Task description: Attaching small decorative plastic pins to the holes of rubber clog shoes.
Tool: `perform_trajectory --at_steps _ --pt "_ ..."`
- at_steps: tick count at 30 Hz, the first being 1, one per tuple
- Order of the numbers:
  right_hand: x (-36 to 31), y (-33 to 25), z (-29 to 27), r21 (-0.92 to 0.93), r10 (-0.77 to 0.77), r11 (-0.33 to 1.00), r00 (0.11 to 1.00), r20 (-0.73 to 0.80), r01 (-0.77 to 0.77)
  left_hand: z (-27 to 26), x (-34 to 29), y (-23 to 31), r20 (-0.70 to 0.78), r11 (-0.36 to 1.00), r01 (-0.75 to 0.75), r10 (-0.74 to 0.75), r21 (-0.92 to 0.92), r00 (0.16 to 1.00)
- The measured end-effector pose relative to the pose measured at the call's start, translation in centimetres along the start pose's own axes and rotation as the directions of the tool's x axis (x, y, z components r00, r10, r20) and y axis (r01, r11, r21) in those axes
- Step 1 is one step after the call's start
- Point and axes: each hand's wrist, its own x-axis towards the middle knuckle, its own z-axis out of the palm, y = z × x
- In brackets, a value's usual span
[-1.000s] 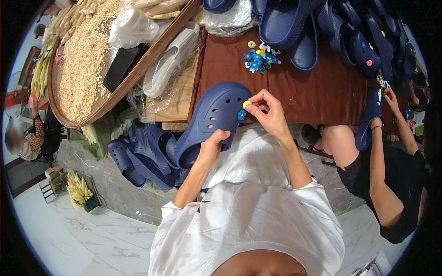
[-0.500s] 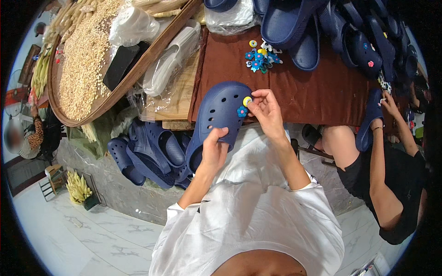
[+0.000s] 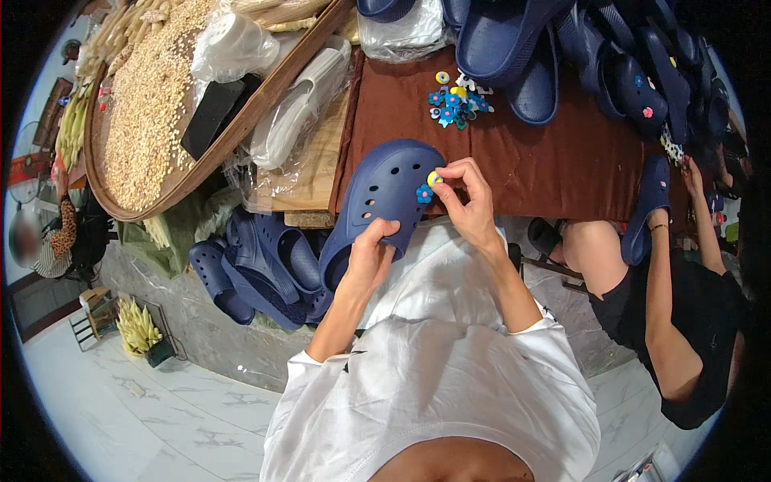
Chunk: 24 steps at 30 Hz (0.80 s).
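Observation:
A navy blue clog (image 3: 379, 181) with holes in its upper is gripped in my left hand (image 3: 371, 255), thumb on the upper near the opening. My right hand (image 3: 472, 205) pinches a yellow and white round shoe charm (image 3: 434, 178) at the clog's right edge. Just below that charm, a blue flower charm (image 3: 424, 194) sits on the upper. Whether the round charm's stem is in a hole is hidden. Beyond the clog, a small pile of charms (image 3: 459, 100), mostly blue flowers, lies on the brown cloth (image 3: 401, 96).
More navy clogs (image 3: 514, 48) are heaped at the back right, others (image 3: 261, 269) hang low at left. A wide tray (image 3: 265, 100) of pale kernels stands at back left, beside a wrapped white shoe (image 3: 295, 108). On the right a co-worker's hand (image 3: 658, 215) holds another clog (image 3: 647, 201).
The clog in my left hand has tilted slightly and shifted a little left at its heel. My right hand keeps its pinch on the round charm. The co-worker's farther hand has moved off their clog.

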Motion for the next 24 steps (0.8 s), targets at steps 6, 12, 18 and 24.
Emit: perform_trajectory --at_steps 6,12,18,24 --pt "-0.1 -0.7 0.1 -0.071 -0.066 0.996 0.996 -0.058 0.062 -0.6 0.7 -0.4 0.05 1.0 -0.019 0.019 -0.002 0.999" --pt "0.7 -0.6 -0.5 -0.158 -0.109 0.98 0.992 0.069 0.119 -1.1 1.7 0.9 0.074 0.998 -0.017 0.02 -0.053 0.997" --pt "0.5 -0.5 -0.3 -0.121 -0.01 0.992 0.997 0.076 0.019 -0.9 2.3 0.6 0.09 0.988 -0.039 0.053 -0.152 0.994" --pt "1.7 0.0 -1.7 -0.252 0.022 0.967 0.996 -0.083 -0.043 -0.3 2.2 0.5 0.068 0.957 -0.015 0.036 -0.29 0.997"
